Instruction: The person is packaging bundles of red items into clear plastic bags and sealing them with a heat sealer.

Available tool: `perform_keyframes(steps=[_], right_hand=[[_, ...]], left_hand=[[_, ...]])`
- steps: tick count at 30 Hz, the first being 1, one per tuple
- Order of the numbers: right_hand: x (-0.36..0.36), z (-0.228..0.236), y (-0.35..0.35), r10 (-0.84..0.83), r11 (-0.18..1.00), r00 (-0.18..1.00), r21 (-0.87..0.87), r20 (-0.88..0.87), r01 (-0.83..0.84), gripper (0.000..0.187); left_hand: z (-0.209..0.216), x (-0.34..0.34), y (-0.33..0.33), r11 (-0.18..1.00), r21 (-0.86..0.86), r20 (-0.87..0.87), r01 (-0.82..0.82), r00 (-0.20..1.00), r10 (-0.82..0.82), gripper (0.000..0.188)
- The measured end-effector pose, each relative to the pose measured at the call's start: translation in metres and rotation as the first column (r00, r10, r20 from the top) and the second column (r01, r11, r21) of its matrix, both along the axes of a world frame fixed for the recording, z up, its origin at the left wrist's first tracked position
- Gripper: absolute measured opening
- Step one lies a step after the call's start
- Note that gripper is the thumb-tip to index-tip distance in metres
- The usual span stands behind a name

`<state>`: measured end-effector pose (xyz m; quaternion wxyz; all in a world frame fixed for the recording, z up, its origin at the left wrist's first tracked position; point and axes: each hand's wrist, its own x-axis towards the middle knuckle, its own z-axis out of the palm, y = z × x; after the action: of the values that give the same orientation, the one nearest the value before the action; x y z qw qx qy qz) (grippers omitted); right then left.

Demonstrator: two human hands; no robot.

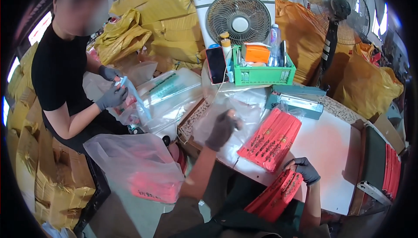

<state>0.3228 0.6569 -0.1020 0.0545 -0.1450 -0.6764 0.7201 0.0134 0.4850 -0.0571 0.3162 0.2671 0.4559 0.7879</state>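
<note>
My right hand (305, 170), in a grey glove with bare fingertips, is closed on the top end of a bundle of red paper packets (274, 199), which hangs tilted over my lap. Black and gold printing runs along them. Over the left part of the table my left hand (222, 130), gloved the same way, reaches above clear plastic bags (250, 107). Its fingers are blurred, so whether they pinch a bag is unclear. Between my hands a stack of similar red packets (271, 140) lies on the table, partly in a clear bag.
Behind the bags stand a green basket (263, 76) of bottles and boxes, a phone (216, 65) and a box fan (239, 18). A teal metal box (300, 105) lies at the back. A co-worker (65, 85) at left handles a blue strip beside a bag of red packets (152, 186).
</note>
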Motion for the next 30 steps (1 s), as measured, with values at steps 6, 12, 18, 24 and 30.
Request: perform_keyframes(steps=[6, 12, 18, 24, 30], right_hand=[[-0.012, 0.006, -0.018, 0.059, 0.998, 0.998, -0.017, 0.022, -0.059, 0.024], [-0.03, 0.022, -0.023, 0.017, 1.0, 0.999, 0.025, -0.05, -0.016, 0.048], [-0.034, 0.023, -0.02, -0.102, 0.951, 0.984, 0.304, 0.149, 0.052, 0.017], [-0.013, 0.006, -0.009, -0.056, 0.998, 0.998, 0.018, -0.015, 0.056, 0.014], [0.002, 0.017, -0.018, -0.032, 0.994, 0.999, 0.1, -0.018, 0.034, 0.032]], left_hand=[[0.042, -0.033, 0.036, 0.838, 0.504, 0.156, -0.211, 0.976, 0.151, 0.022], [-0.006, 0.074, 0.039, 0.999, -0.039, -0.615, 0.029, 0.787, -0.047, 0.013], [-0.045, 0.125, 0.025, 0.946, -0.22, -0.678, 0.239, 0.66, -0.325, 0.012], [-0.064, 0.083, 0.032, 0.965, -0.119, 0.23, 0.233, 0.952, -0.201, 0.025], [-0.037, 0.137, 0.04, 0.957, -0.227, -0.81, -0.181, 0.581, -0.082, 0.016]])
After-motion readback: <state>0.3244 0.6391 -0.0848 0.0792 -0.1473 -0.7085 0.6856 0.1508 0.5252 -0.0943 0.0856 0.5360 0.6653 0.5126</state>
